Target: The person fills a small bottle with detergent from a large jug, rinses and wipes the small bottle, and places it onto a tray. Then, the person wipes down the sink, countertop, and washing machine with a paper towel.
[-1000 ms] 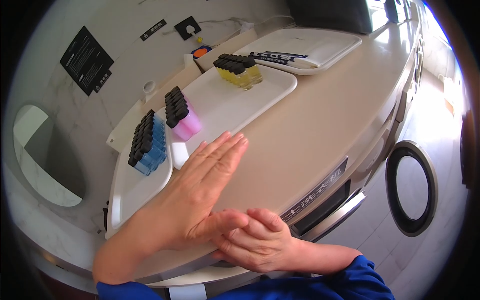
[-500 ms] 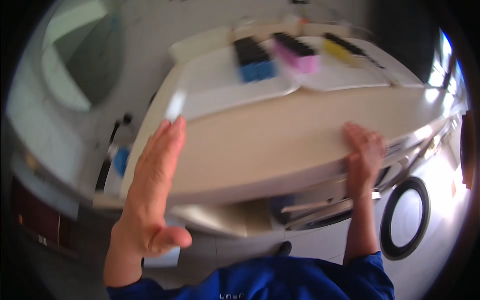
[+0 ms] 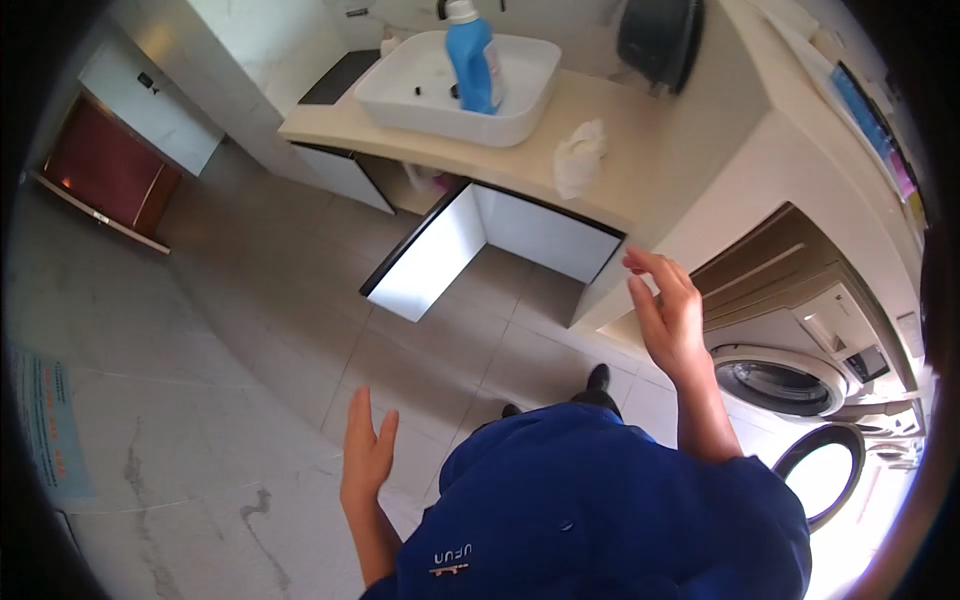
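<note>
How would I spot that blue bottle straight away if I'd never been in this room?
Find the beige counter, then the white sink on it. The bottle stands in that sink: bright blue, with a white cap. Its colour and upright shape set it apart from the crumpled white cloth lying on the counter.

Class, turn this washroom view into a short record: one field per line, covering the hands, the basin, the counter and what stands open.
left hand: empty, raised over the floor
right hand: empty, fingers bent, near the counter's end
basin: white, on the counter
blue bottle: upright, in the basin
white cloth: crumpled, on the counter, beside the basin
cabinet door: open
washing machine: right of the basin
</note>
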The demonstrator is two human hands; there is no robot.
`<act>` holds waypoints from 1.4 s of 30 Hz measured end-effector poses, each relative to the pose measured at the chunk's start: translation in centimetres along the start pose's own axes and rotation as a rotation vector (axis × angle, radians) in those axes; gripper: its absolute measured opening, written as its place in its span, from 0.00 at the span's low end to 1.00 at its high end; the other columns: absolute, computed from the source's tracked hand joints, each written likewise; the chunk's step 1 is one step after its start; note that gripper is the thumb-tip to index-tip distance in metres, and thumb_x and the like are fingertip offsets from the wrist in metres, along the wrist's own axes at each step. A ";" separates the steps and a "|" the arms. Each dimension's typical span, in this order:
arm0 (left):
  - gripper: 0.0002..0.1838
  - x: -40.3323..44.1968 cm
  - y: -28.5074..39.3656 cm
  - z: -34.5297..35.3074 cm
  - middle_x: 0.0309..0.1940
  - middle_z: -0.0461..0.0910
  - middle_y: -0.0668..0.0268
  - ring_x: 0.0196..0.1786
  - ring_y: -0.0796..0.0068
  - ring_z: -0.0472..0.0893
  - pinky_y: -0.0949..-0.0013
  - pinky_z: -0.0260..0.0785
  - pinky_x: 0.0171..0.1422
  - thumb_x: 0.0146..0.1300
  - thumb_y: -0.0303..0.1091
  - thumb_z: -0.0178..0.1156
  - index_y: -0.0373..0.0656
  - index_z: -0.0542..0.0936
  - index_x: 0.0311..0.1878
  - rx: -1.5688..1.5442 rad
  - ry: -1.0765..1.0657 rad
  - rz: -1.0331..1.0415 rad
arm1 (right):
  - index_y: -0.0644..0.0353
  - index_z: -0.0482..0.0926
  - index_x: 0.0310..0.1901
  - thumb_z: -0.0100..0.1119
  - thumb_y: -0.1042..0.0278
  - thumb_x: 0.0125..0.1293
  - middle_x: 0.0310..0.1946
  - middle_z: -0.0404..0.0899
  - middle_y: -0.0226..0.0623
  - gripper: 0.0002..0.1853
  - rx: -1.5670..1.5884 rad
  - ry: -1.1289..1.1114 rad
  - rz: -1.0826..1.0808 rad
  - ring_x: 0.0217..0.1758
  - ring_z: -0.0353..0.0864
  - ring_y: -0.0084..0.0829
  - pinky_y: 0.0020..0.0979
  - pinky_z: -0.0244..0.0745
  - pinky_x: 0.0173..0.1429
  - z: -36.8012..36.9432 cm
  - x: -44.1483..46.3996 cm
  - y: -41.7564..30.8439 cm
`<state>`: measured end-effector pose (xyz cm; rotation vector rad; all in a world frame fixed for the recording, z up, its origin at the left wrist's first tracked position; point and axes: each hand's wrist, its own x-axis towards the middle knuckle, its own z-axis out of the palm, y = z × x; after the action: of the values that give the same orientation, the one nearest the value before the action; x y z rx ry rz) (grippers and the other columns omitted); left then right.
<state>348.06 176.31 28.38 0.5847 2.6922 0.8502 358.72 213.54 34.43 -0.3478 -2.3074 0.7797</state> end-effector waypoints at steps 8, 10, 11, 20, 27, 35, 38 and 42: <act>0.32 -1.2 -9.2 -2.6 0.64 0.62 0.43 0.68 0.49 0.61 0.60 0.52 0.71 0.66 0.44 0.52 0.30 0.61 0.64 -0.090 0.027 -0.347 | 0.66 0.76 0.46 0.57 0.71 0.60 0.33 0.80 0.46 0.13 0.129 -0.332 -0.043 0.37 0.80 0.43 0.37 0.75 0.43 17.0 2.8 -1.0; 0.32 0.8 -10.1 -2.6 0.64 0.62 0.43 0.68 0.50 0.61 0.60 0.52 0.71 0.66 0.44 0.53 0.30 0.61 0.64 -0.140 0.032 -0.340 | 0.64 0.76 0.47 0.56 0.68 0.61 0.34 0.80 0.46 0.14 0.090 -0.469 0.063 0.38 0.80 0.43 0.38 0.74 0.44 20.5 3.6 -0.9; 0.32 2.0 -10.8 -2.8 0.64 0.62 0.43 0.68 0.50 0.62 0.60 0.53 0.71 0.66 0.44 0.53 0.30 0.62 0.64 -0.190 0.036 -0.317 | 0.64 0.76 0.47 0.56 0.68 0.61 0.34 0.80 0.46 0.14 0.103 -0.472 0.060 0.38 0.80 0.43 0.38 0.74 0.44 22.3 4.1 -0.7; 0.34 12.7 -18.2 -11.1 0.64 0.63 0.44 0.68 0.53 0.63 0.61 0.56 0.69 0.65 0.47 0.54 0.31 0.62 0.65 -0.117 -0.059 -0.473 | 0.61 0.74 0.51 0.53 0.60 0.63 0.42 0.79 0.49 0.18 0.039 -0.752 0.134 0.48 0.77 0.48 0.44 0.70 0.54 37.8 9.1 -1.9; 0.34 17.1 -25.0 -15.3 0.62 0.67 0.45 0.66 0.53 0.66 0.62 0.58 0.68 0.64 0.48 0.55 0.32 0.63 0.65 -0.235 -0.005 -0.573 | 0.59 0.77 0.46 0.57 0.59 0.60 0.42 0.77 0.45 0.16 -0.124 -0.962 0.040 0.50 0.76 0.46 0.43 0.73 0.52 48.2 11.9 -4.5; 0.34 30.2 -36.9 -23.2 0.58 0.70 0.42 0.61 0.51 0.71 0.61 0.63 0.64 0.62 0.48 0.57 0.30 0.65 0.63 -0.047 -0.245 -0.410 | 0.59 0.77 0.46 0.57 0.59 0.59 0.43 0.77 0.47 0.16 -0.217 -0.768 0.361 0.50 0.75 0.47 0.43 0.71 0.54 56.4 10.8 -5.1; 0.33 37.2 -38.8 -27.0 0.60 0.68 0.42 0.64 0.50 0.68 0.61 0.58 0.67 0.63 0.45 0.56 0.29 0.64 0.63 0.061 -0.161 -0.268 | 0.61 0.76 0.49 0.56 0.60 0.59 0.46 0.76 0.49 0.19 -0.220 -0.641 0.603 0.53 0.73 0.47 0.43 0.68 0.58 57.3 9.2 -6.5; 0.32 45.0 -38.4 -28.2 0.61 0.67 0.44 0.64 0.51 0.67 0.60 0.58 0.67 0.63 0.45 0.55 0.30 0.64 0.63 -0.028 -0.240 -0.100 | 0.62 0.76 0.49 0.55 0.62 0.59 0.45 0.76 0.50 0.18 -0.200 -0.401 0.776 0.52 0.73 0.49 0.42 0.68 0.58 55.5 10.9 -8.9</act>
<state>286.73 153.90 22.63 0.5054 2.4665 0.7395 313.12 186.98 12.30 -1.3347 -2.6324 1.0491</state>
